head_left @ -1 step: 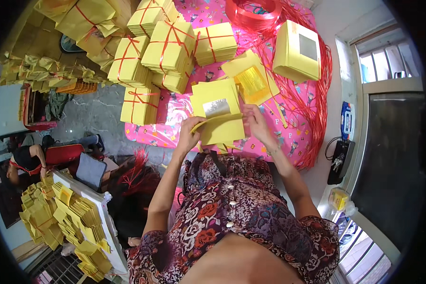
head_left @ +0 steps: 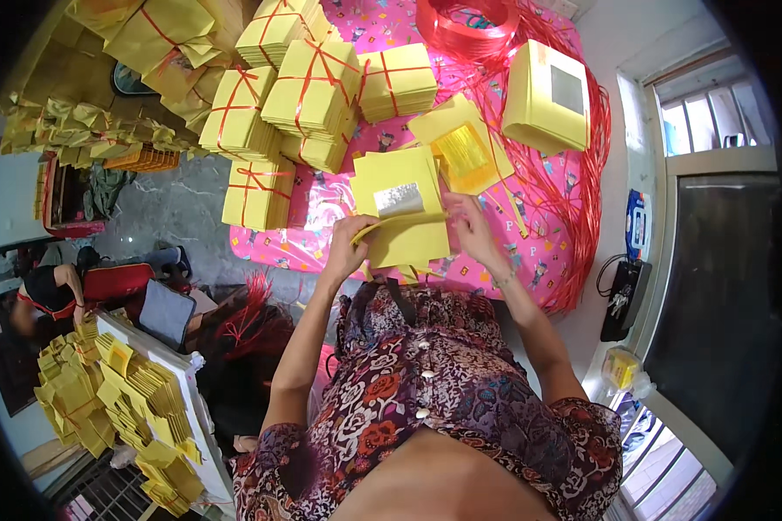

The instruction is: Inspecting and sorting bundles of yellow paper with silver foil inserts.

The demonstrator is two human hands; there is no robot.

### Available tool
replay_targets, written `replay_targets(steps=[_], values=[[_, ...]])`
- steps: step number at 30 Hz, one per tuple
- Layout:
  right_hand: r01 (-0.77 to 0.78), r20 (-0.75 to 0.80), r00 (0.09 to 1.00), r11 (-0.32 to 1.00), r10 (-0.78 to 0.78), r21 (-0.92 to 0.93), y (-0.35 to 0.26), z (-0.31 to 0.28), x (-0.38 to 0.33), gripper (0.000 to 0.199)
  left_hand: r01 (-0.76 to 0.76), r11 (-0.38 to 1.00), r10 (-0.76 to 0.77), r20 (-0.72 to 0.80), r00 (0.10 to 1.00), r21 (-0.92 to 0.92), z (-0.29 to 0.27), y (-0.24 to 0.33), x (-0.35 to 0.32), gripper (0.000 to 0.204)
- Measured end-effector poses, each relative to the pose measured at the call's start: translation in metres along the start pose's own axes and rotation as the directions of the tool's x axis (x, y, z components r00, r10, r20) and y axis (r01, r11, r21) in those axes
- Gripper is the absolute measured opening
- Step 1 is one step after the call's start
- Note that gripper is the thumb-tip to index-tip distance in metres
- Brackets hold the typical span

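Observation:
My left hand is closed on the left end of a folded yellow paper sheet, thumb and fingers pinching the fold. At the fold's right end, the fingers of my right hand are bent together against the edge, slightly blurred. Beneath and behind the fold lies more yellow paper with a silvery rectangle on it. Just beyond, to the right, rests another yellow sheet bearing a shiny golden rectangle.
Bundles of yellow paper tied with red string stand at the back left of the pink patterned tabletop. An untied yellow stack and red plastic strands occupy the right. At far left, a person bends near more yellow bundles.

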State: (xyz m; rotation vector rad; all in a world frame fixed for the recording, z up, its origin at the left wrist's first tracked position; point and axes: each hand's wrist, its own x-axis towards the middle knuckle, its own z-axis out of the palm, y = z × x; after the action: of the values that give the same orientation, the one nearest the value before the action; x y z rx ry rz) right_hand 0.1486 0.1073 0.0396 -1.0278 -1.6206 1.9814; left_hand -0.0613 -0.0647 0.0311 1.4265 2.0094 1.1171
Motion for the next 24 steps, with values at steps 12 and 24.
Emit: replay_targets(steps=[12, 24], values=[[0.089, -0.093, 0.985, 0.893, -0.144, -0.441, 0.025, 0.015, 0.049, 0.024, 0.355, 0.925, -0.371, -0.12, 0.921, -0.133, 0.022, -0.004, 0.019, 0.051], [0.016, -0.129, 0.987, 0.855, -0.097, -0.519, 0.02, 0.02, 0.057, 0.029, 0.377, 0.863, -0.463, -0.229, 0.856, -0.335, 0.031, 0.012, 0.025, 0.073]])
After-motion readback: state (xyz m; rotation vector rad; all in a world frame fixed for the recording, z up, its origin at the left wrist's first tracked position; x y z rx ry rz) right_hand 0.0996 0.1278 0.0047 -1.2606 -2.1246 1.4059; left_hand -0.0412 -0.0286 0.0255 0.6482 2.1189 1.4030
